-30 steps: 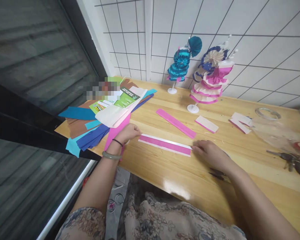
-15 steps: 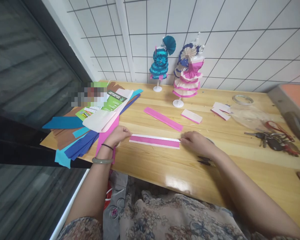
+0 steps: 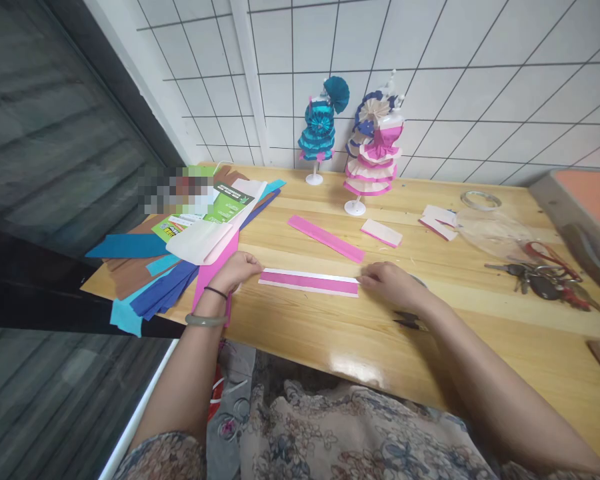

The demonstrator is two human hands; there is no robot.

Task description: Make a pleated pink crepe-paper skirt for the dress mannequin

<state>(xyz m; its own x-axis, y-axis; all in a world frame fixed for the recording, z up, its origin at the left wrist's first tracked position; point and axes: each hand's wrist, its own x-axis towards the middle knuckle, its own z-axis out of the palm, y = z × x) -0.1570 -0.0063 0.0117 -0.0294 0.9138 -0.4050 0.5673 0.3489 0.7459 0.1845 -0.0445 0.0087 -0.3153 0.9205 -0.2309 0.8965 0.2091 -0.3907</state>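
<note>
A pink paper strip with white borders (image 3: 307, 282) lies across the wooden table in front of me. Its left end is pinched in my left hand (image 3: 240, 268), and its far right corner is held between the closed fingertips of my right hand (image 3: 387, 280). Just beyond it rests a plain pink crepe paper strip (image 3: 325, 238). A short white and pink piece of paper (image 3: 381, 233) lies to the right of that. Dark scissors (image 3: 407, 321) are partly hidden beneath my right forearm.
Coloured paper sheets (image 3: 165, 290) pile up at the left. Small stands wear paper dresses, one teal (image 3: 320, 127) and one pink and white (image 3: 373, 163), near the tiled wall. Keys (image 3: 545, 283), a tape roll (image 3: 481, 200) and folded paper pieces (image 3: 439, 223) lie at the right.
The view has shifted very slightly. Both hands keep their hold on the strip's ends, and nothing else has visibly moved.
</note>
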